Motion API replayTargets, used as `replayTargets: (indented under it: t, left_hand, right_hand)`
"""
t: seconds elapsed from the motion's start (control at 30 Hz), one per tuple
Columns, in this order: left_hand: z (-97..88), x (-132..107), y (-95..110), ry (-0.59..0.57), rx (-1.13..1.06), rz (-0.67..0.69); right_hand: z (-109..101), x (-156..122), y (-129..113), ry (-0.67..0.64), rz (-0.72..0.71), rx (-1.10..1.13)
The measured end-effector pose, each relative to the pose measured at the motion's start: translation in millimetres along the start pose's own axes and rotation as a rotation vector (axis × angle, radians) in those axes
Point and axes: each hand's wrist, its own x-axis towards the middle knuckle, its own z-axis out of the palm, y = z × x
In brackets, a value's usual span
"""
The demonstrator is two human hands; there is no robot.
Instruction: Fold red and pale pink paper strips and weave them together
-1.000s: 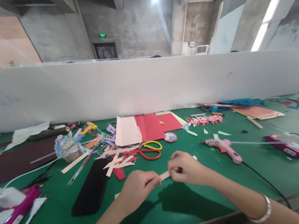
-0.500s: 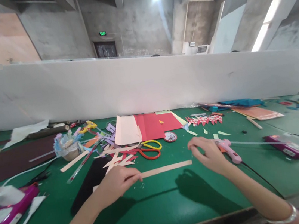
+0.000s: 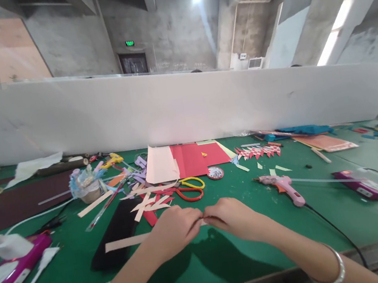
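Note:
A pale pink paper strip [image 3: 128,241] runs out to the left from under my left hand [image 3: 179,226], whose fingers are pinched on it. My right hand [image 3: 233,217] is closed in a pinch at the strip's right end, its fingertips meeting those of my left hand. Both hands hover over the green table, casting shadows. Just beyond them lie scissors [image 3: 191,193] with a yellow and a red handle, and a heap of cut paper strips [image 3: 152,202]. The short piece of strip between my fingertips is mostly hidden.
To the right lies a pink glue gun [image 3: 292,190] with its cord. Red card [image 3: 192,160] and a round dish [image 3: 215,172] sit beyond my hands. A black pad [image 3: 112,235] is at left. Magenta power blocks [image 3: 363,184] stand on both sides. A white partition [image 3: 183,104] closes the back.
My right hand has moved left, away from beside the glue gun, to the strip's end. My left hand has moved right along with the strip, and the two hands now meet.

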Motion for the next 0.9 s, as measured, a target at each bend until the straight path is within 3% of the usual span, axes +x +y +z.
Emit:
replayTargets:
  t: [0.13,0.3,0.37,0.5,0.67,0.77,0.83,0.9]
  left_hand:
    - [21.0,5,4,0.169,0.286,0.112]
    - [22.2,0,-8,0.294,0.366,0.19]
    - [18.9,-7,-20,0.317,0.386,0.175]
    - [13.9,-32,-61,0.221,0.383,0.092]
    - [8.2,-63,-108,0.178,0.394,-0.152]
    - [0.7,-58,-102,0.194,0.398,-0.264]
    - [-5.2,-45,-80,0.271,0.267,-0.296]
    - [-9.8,-30,-53,0.292,0.09,-0.232]
  right_hand:
    - [1,5,-4,0.002,0.021,0.177]
    - [-3,2,1,0.008,0.022,0.38]
    - [-5,-2,9,0.024,0.053,0.434]
    - [-10,-14,35,0.023,0.128,0.495]
    - [-14,-26,58,0.031,0.183,0.47]
    - [-15,-24,53,0.017,0.16,0.41]
    - [-16,-18,45,-0.004,0.087,0.369]
    - [-16,-13,37,-0.014,-0.005,0.317]
